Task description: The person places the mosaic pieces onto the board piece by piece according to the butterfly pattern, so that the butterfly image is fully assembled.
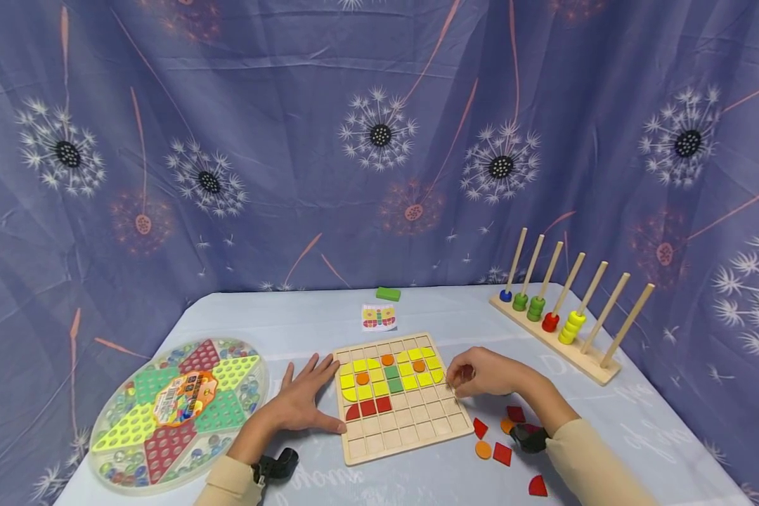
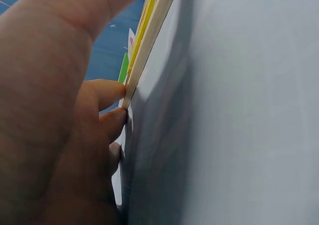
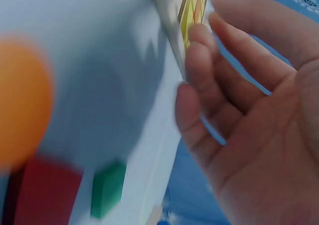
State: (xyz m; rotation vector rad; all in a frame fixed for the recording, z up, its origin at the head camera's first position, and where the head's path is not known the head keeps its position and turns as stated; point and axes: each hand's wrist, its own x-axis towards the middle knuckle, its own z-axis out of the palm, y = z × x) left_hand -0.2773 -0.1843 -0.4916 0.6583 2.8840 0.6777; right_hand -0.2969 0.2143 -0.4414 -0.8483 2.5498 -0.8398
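Note:
A square wooden grid board [image 1: 411, 426] lies on the table, bearing yellow, orange, green and red flat pieces. My left hand [image 1: 306, 400] is spread at the board's left side, fingertips and thumb touching its edge, as the left wrist view also shows. My right hand [image 1: 483, 372] is over the board's right edge, beside the yellow pieces [image 1: 425, 379]. Its fingers are loosely bent in the right wrist view, and no piece shows between them. A row of red pieces [image 1: 368, 407] sits below the yellow area on the left.
Loose red pieces [image 1: 502, 454] and orange discs [image 1: 483, 450] lie right of the board. A picture card [image 1: 379, 318] and a green block [image 1: 388, 294] are behind it. A round marble game board [image 1: 148, 393] is at left, a peg stand with rings [image 1: 591, 362] at right.

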